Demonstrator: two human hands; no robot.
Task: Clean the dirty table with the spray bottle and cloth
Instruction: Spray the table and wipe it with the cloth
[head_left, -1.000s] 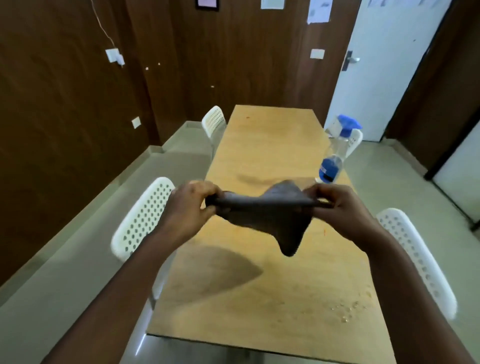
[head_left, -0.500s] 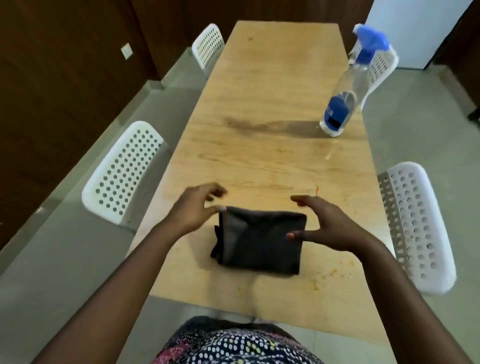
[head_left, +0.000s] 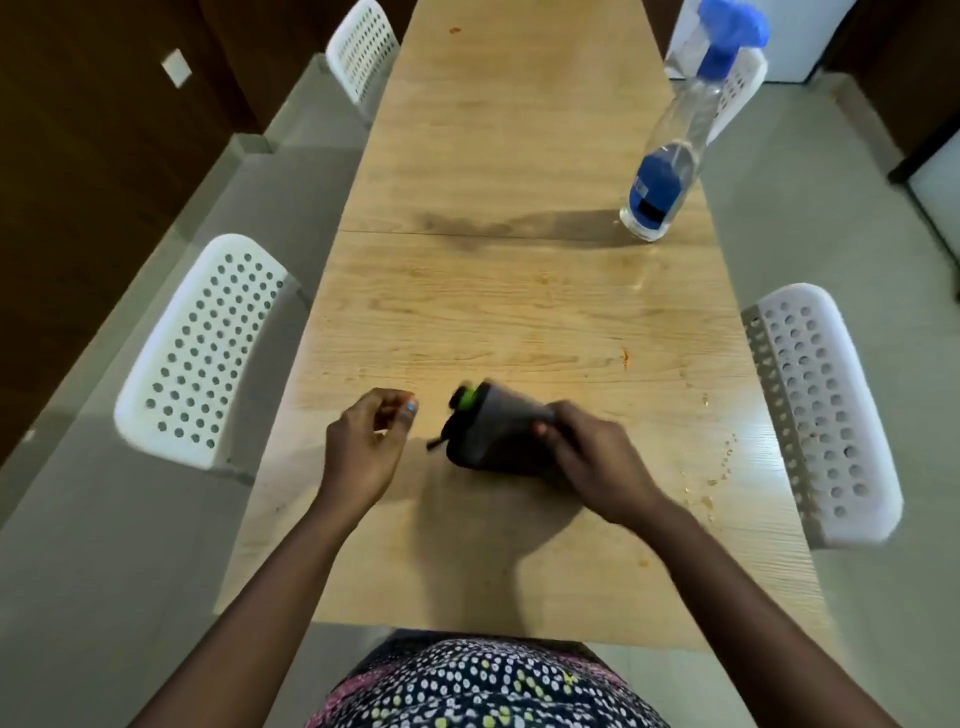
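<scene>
Nearest you, the long light-wood table (head_left: 519, 322) runs away from your body, and almost none of the cleaning looks done yet. Your right hand (head_left: 597, 460) is closed on the right edge of the folded dark-grey cloth (head_left: 493, 436), which sits on the table near its front end; the cloth's left side lifts a little, and a small green tab (head_left: 467, 397) shows at its top-left corner, blurred. Your left hand (head_left: 366, 441) hovers just left of the cloth, fingers loosely curled, gripping nothing and not touching the cloth. To the right of the cloth, toward the table's right edge, orange crumbs and specks (head_left: 714, 475) lie scattered, with another orange fleck (head_left: 625, 358) beyond the cloth. No wet sheen or wiped track is plain to see around the cloth, so judge the wiping as not begun. Farther along, a dark smear (head_left: 457, 224) crosses the table at its seam. At that same depth, by the right edge and well apart from the cloth, stands the clear plastic spray bottle with blue label and blue trigger head (head_left: 670, 156), upright, in nobody's grip. Left to do, as it looks: spray, wipe the crumbs and the smear, and cover the far half of the table.
</scene>
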